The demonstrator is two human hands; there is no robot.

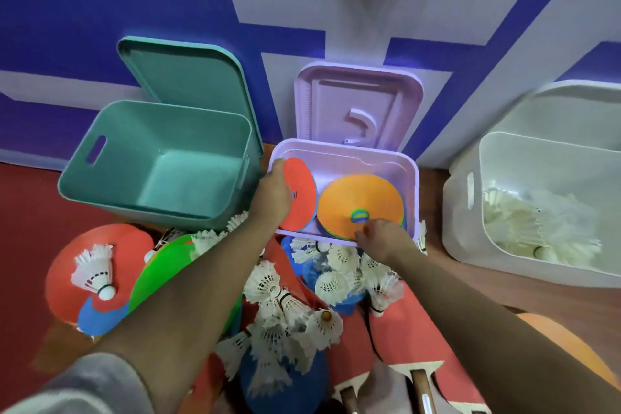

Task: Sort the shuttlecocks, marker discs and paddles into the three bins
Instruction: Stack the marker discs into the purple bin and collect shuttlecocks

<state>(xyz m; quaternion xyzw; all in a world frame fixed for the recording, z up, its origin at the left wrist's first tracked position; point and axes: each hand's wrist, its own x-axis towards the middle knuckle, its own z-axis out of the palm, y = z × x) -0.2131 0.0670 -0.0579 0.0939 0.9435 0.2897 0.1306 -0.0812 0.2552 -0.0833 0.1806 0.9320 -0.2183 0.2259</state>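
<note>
So the red disc (300, 198) is standing on edge against the left wall of the lilac bin (411, 178), centre of frame, with the left hand (274, 193) gripping its near rim. Next to it lies a stack with an orange disc (363, 198) on top, flat-ish on the bin floor.

If it were me, I'd tip the red one rightward and let it drop flat onto that stack with the holes roughly lined up. Left leaning, it'll eat space and slide around.

The right hand (386, 240) is at the bin's near rim with fingertips on the orange disc. I honestly can't tell if it's pinching the edge or just resting there. Pressing down lightly to steady the stack would help, then move out before the red one lands.

Further out, the teal bin (117, 158) in the upper left looks bare inside, and the white bin (463, 228) on the right has shuttlecocks in it. Lower frame is a messy pile on the floor (27, 198): loose shuttlecocks (285, 306), more discs and paddles (421, 390). Loads left, I reckon.
</note>
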